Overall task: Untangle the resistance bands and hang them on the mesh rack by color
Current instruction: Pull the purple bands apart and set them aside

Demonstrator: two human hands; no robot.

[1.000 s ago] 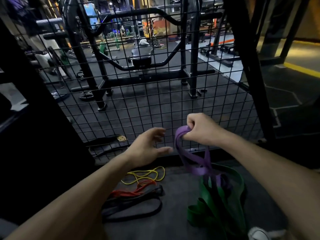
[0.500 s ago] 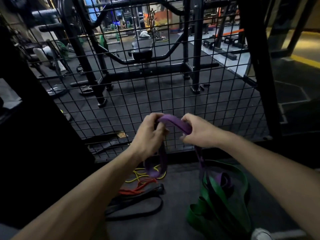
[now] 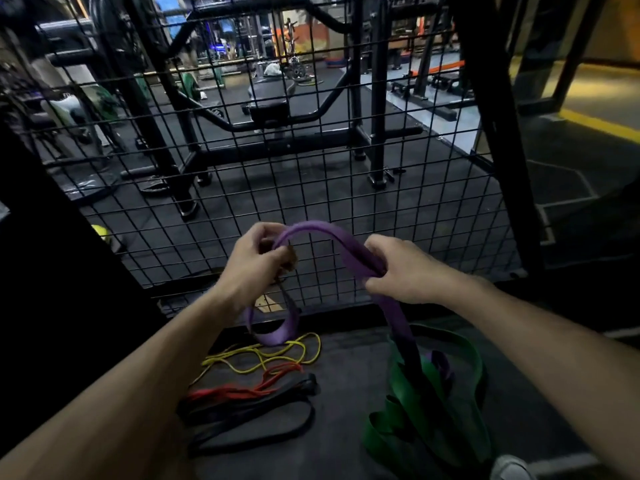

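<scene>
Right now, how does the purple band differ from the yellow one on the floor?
The purple band is wide and flat; the yellow band is thin as cord. The purple band is lifted, gripped by the left hand and right hand, arching between them; the yellow band lies untouched on the floor. The purple band's lower end runs into the green band; the yellow band lies beside the red band. Neither hangs on the mesh rack yet.

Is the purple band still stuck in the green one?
Touching. The head view shows the purple band, held by the left hand and right hand, running down into the folds of the green band on the floor.
</scene>
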